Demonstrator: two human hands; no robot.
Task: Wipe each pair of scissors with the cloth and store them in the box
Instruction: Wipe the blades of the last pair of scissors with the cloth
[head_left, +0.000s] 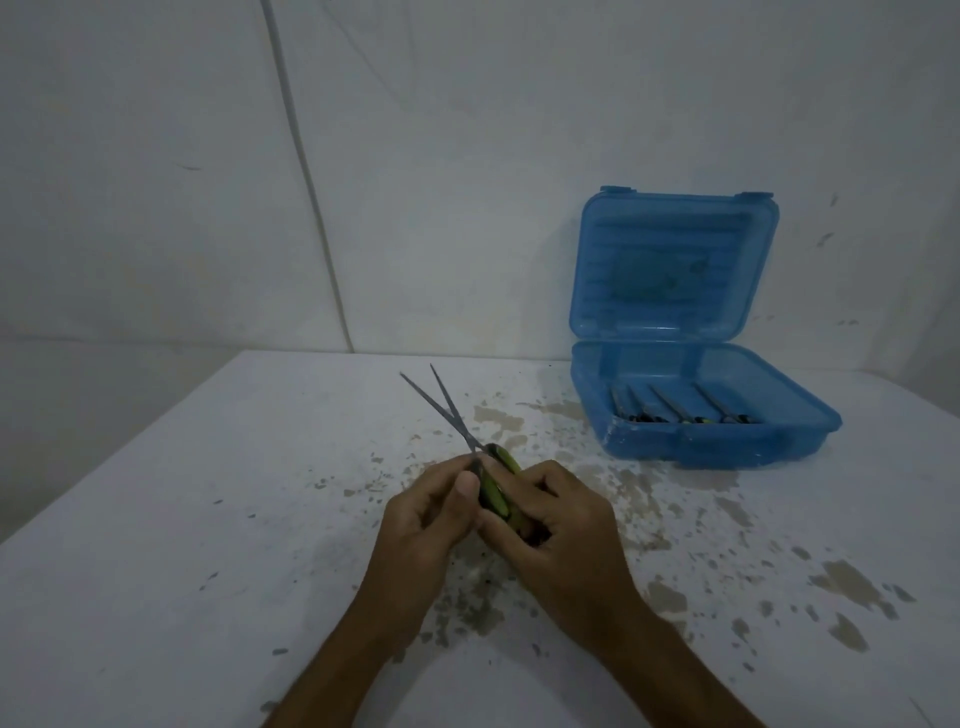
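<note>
- Scissors (470, 447), green-handled, sit above the counter (208, 519) in front of us, both hands on the handle end, blades parted in a narrow V pointing away and to the left.
- Left hand (426, 514): grip clenched near the pivot, thumb pressed at the blade base. Right hand (556, 525): grip wrapped round the green handles.
- Handling, we judge: light, stiff, thin steel; blade tips sharp, plastic handles the safe hold. Blades look dull, perhaps grimy; could be slick.
- No cloth visible; if one is in the hands, we cannot tell.
- Box (696, 415), blue translucent plastic, stands well apart to the right, lid (670, 265) up against the wall; several scissors already lie inside.
- Counter is pale, flaking, blotched with brown stains. Walls bare, light dim.
</note>
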